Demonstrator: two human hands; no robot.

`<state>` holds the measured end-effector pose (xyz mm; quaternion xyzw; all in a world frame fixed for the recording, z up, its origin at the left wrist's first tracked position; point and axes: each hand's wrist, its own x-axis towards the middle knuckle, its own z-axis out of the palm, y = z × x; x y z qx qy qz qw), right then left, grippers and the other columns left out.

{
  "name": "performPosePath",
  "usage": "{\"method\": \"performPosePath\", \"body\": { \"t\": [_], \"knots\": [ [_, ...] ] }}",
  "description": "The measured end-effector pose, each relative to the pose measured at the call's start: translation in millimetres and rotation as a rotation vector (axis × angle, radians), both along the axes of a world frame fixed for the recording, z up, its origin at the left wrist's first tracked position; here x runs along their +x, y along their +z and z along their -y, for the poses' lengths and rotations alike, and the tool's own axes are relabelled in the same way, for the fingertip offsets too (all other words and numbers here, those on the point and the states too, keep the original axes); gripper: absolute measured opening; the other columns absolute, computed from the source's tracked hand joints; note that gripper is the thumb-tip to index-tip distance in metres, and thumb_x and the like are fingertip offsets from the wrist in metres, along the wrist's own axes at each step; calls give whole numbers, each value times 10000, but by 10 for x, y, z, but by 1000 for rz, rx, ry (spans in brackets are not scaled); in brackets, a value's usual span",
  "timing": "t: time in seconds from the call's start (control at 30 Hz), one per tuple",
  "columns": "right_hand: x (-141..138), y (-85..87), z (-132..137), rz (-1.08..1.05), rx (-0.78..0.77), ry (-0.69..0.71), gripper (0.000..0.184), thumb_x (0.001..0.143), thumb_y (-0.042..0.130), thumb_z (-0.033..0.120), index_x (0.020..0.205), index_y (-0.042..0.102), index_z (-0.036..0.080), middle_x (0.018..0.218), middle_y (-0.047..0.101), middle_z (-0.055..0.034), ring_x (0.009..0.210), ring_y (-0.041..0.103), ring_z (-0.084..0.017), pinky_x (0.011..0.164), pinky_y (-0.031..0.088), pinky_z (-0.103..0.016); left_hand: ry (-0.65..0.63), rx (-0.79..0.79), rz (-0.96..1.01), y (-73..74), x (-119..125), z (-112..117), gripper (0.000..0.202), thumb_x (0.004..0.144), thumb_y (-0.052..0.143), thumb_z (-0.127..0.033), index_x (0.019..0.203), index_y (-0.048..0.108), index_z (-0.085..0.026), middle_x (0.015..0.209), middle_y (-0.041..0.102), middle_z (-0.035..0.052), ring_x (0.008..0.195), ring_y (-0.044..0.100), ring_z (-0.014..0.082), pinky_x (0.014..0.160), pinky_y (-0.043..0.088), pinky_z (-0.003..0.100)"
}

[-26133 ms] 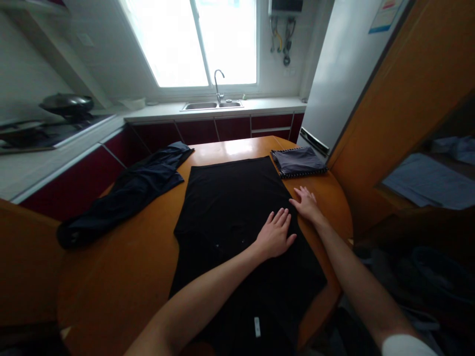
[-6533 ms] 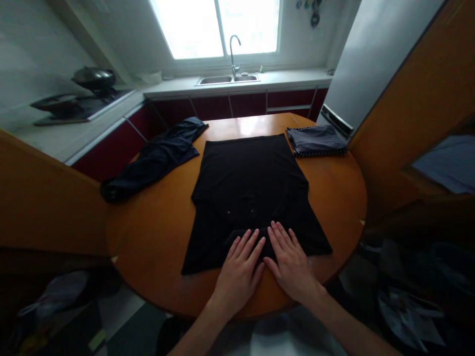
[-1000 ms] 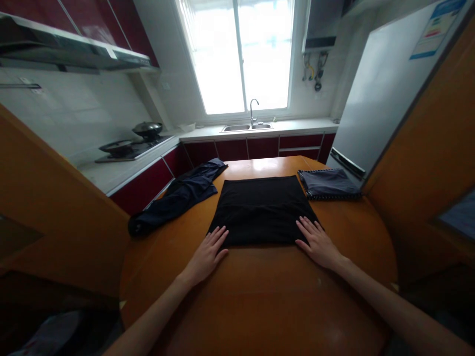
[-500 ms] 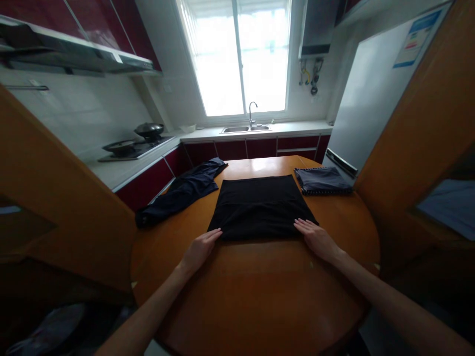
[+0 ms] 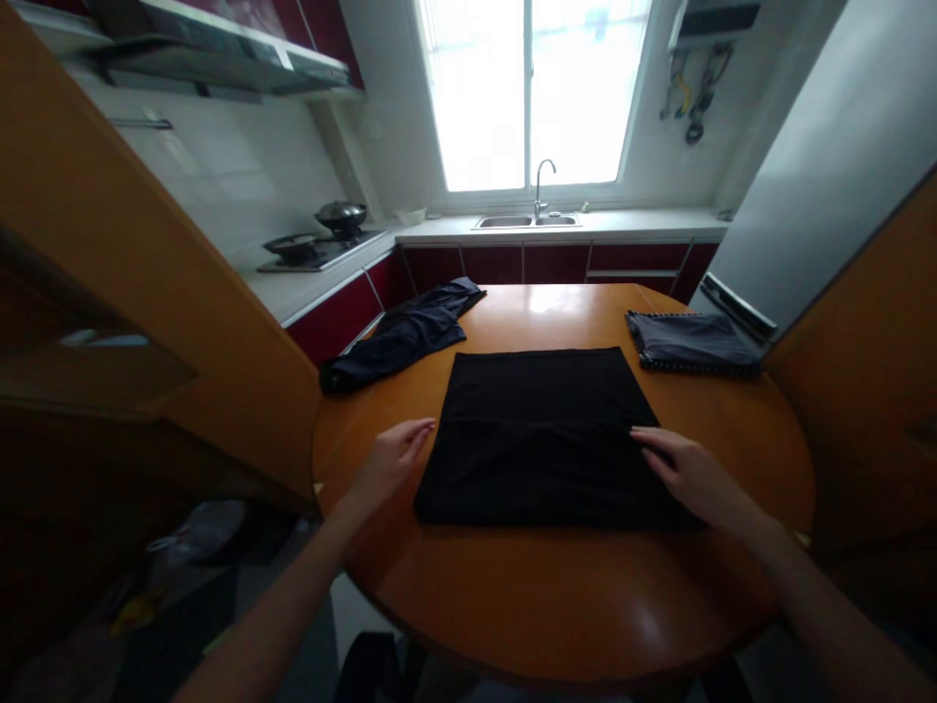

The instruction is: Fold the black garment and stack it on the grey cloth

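A black folded garment [image 5: 542,439] lies flat on the round wooden table [image 5: 556,596], with a crease running across its middle. Just off its left edge is my left hand [image 5: 389,461], its fingers stretched and holding nothing I can see. My right hand [image 5: 684,471] reaches over the garment's right edge, fingers extended and thumb apart, at or just above the fabric. What kind of garment it is cannot be made out.
A crumpled dark garment [image 5: 410,332] lies at the table's far left. A folded grey cloth with a patterned edge [image 5: 692,340] sits at the far right. Beyond are a counter with a sink [image 5: 505,222], a stove with pans [image 5: 293,247] and a fridge [image 5: 812,166].
My hands have left the garment's near corners and moved farther up along its sides. The view has turned down and to the left, and the garment reaches closer to me.
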<state>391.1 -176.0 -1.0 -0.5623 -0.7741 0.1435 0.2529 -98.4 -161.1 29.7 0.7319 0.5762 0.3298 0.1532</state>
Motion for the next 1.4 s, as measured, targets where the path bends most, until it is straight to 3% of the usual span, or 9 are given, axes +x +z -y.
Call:
{"method": "performPosePath", "body": {
  "t": [0.13,0.3,0.43,0.6,0.9,1.0,1.1,1.2,1.4],
  "knots": [
    [-22,40,-778,2,-89,-168,302,864,548,239,1070,756,165,1078,758,-127,990,714,-274,916,541,-384,-109,-199,-24,32,189,-760,390,883,550,-469,1030,752,-169,1027,768,88,924,710,251,839,547,338],
    [43,-34,-1077,-33,-261,-75,225,849,583,314,866,767,185,902,778,-89,833,714,-238,766,524,-309,-296,-281,-110,-166,409,-1043,351,874,585,-481,938,759,-183,907,746,59,840,683,217,770,511,301],
    [132,-58,-974,-132,-278,0,305,884,555,411,898,749,177,906,766,-77,836,693,-227,778,505,-309,-350,-230,-78,-312,408,-1014,330,912,568,-476,928,744,-197,947,720,54,890,664,206,830,500,309],
    [209,-39,-923,-185,-301,68,294,862,605,441,872,733,176,863,745,-56,809,665,-216,755,482,-303,-374,-265,-65,-285,372,-1008,331,927,565,-486,877,722,-199,895,708,44,843,656,197,792,504,307],
    [108,-199,-1053,-180,-124,-67,202,869,577,346,843,716,202,882,715,-69,855,649,-225,817,481,-347,-303,-200,-128,-351,407,-1010,294,951,538,-425,834,696,-206,861,677,40,799,649,202,760,511,331],
    [219,-241,-1098,-172,-71,-101,167,849,603,310,886,726,203,934,710,-78,890,652,-224,853,499,-357,-258,-110,-160,-371,416,-1023,266,962,526,-403,930,706,-208,959,681,57,889,659,221,829,525,359],
    [289,-186,-1074,-251,46,-309,233,890,526,271,974,725,185,1002,719,-104,927,664,-233,876,522,-385,-197,30,-199,-270,543,-927,309,997,467,-373,1120,689,-197,1134,678,89,1036,650,244,958,505,411],
    [66,-36,-922,-230,185,-340,310,916,454,210,1074,719,181,1123,703,-122,1063,643,-248,991,490,-430,-313,101,-293,-137,835,-684,387,1038,389,-355,1336,592,-215,1376,600,88,1256,567,243,1095,428,436],
    [-915,33,-432,113,139,145,502,987,424,267,1486,463,238,1577,403,-65,1483,290,-231,1207,251,-488,-575,121,-575,-287,1380,-299,615,1038,373,-494,1591,216,-275,1640,265,62,1522,193,260,1211,224,521]
  ]
}}
